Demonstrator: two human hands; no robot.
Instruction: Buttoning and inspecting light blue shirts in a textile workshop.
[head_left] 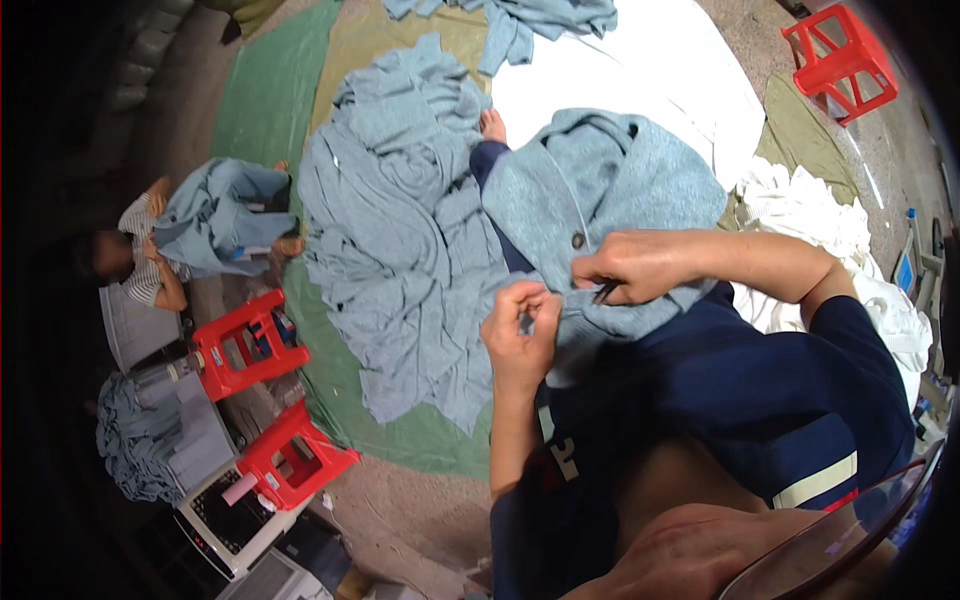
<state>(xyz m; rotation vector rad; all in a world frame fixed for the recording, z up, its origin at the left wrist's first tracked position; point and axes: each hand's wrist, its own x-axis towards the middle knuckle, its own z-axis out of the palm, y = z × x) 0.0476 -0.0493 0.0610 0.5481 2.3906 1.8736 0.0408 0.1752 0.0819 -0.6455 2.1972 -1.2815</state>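
A blue-grey knit garment (pixel 640 180) with a dark button near its edge lies bunched over my lap. My left hand (pixel 522 330) is closed in a pinch at the garment's near edge, thumb against the fingers. Close by on its right, my right hand (pixel 640 268) curls over the cloth. Dark pointed blades, apparently of small thread snips (pixel 605 291), stick out below its fingers beside the edge. Most of the tool is hidden in the palm.
A large heap of blue-grey garments (pixel 400 220) lies on a green sheet (pixel 440 455) to the left. White cloth (pixel 640 70) spreads ahead, with white knits (pixel 810 215) at right. Red stools (pixel 845 62) stand around. A person (pixel 150 240) sits at far left handling a similar garment.
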